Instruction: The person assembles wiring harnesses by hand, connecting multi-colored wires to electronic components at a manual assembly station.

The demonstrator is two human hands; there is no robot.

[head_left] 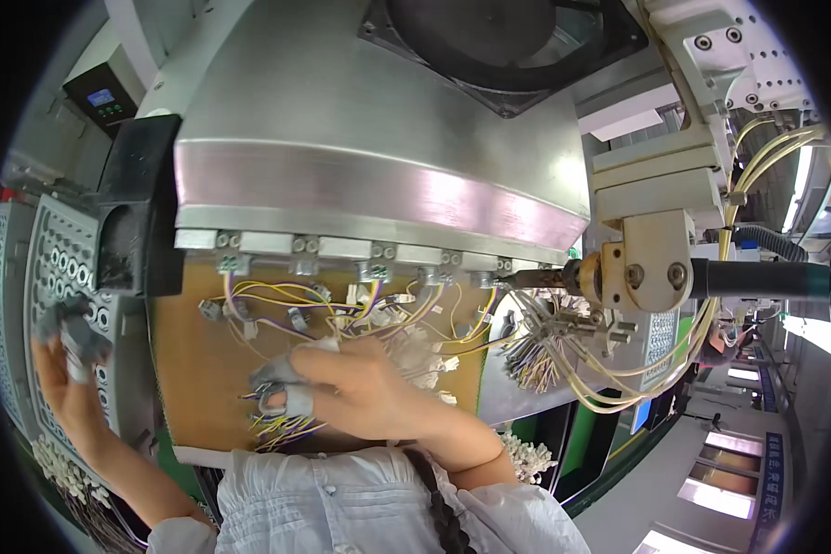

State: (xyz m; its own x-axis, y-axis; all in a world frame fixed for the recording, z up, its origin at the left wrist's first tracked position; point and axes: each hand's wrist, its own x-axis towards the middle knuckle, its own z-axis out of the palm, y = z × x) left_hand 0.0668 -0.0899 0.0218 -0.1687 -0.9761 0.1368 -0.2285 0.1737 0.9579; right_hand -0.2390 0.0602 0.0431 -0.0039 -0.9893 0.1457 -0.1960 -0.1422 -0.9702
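Note:
My left hand (69,355), with grey covers on its fingertips, reaches over a grey tray (120,369) at the left that carries rows of ring-shaped parts (69,266). Its fingers are bent and slightly smeared, so whether they pinch a part is unclear. In front of me my right hand (346,388), also with grey fingertip covers, is closed around a bundle of thin yellow, purple and dark wires (286,430). The wire ends stick out below its fingers, over a brown work surface (194,369). Behind that hand lie more wires with white connectors (425,346).
A metal hood (369,175) with a row of small clamps (376,272) along its lower edge spans the back; wires hang from several clamps. A black fan (499,42) is mounted above. At the right, a tool head (651,263) with pale tubes (600,397) juts inward.

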